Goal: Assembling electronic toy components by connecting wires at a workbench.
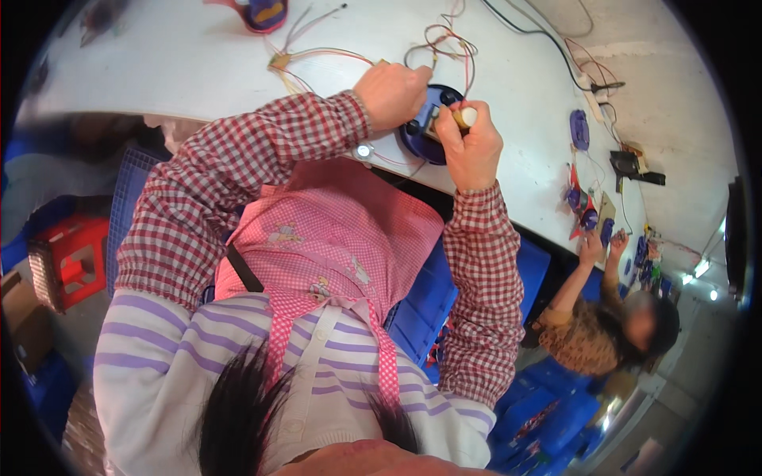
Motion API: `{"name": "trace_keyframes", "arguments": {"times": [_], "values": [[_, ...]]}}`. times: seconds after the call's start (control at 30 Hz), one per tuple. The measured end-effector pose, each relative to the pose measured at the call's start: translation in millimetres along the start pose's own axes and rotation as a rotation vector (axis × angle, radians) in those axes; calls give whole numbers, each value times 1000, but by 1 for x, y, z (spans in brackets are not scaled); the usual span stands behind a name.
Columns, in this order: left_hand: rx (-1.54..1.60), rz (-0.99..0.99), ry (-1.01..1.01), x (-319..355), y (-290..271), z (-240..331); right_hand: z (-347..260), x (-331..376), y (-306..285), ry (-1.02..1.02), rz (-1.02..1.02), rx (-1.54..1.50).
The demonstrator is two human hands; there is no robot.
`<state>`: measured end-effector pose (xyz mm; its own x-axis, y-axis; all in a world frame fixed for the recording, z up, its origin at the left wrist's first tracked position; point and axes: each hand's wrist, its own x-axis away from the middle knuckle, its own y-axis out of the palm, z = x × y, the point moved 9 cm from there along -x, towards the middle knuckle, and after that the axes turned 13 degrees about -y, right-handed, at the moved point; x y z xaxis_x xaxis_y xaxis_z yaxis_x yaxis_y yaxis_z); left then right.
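A round dark-blue plastic housing (425, 147) with black knobs inside lies at the table's near edge. My left hand (393, 95) is at its upper left side, fingers closed in a pinch beside thin wires; what is between them is hidden. My right hand (474, 147) is over the housing's right side, thumb and fingers closed on a small white-and-yellow rounded part (468, 117). Thin red and dark wires (470, 67) run up from there into a loose tangle.
On the white table (198, 71) lie a wire bundle (282, 60), a purple-and-red piece (264, 12) and a small round silver part (363, 151). Along the right are a power strip (594, 103) and a purple piece (579, 129). A co-worker (587, 337) handles parts farther along.
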<state>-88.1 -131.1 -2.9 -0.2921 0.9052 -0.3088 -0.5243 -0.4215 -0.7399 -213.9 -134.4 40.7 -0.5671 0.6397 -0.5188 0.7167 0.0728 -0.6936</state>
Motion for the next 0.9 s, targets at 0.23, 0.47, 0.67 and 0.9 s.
{"name": "trace_keyframes", "arguments": {"times": [0.23, 0.47, 0.67, 0.9], "values": [[163, 73, 132, 30, -57, 6, -1, 9, -1, 34, 11, -57], [-89, 157, 70, 59, -147, -105, -42, 41, -24, -118, 133, -114], [-132, 6, 143, 52, -124, -126, -90, 48, 41, -342, -154, -63], [-328, -79, 160, 41, -110, -122, -79, 40, 60, -250, -278, 69]]}}
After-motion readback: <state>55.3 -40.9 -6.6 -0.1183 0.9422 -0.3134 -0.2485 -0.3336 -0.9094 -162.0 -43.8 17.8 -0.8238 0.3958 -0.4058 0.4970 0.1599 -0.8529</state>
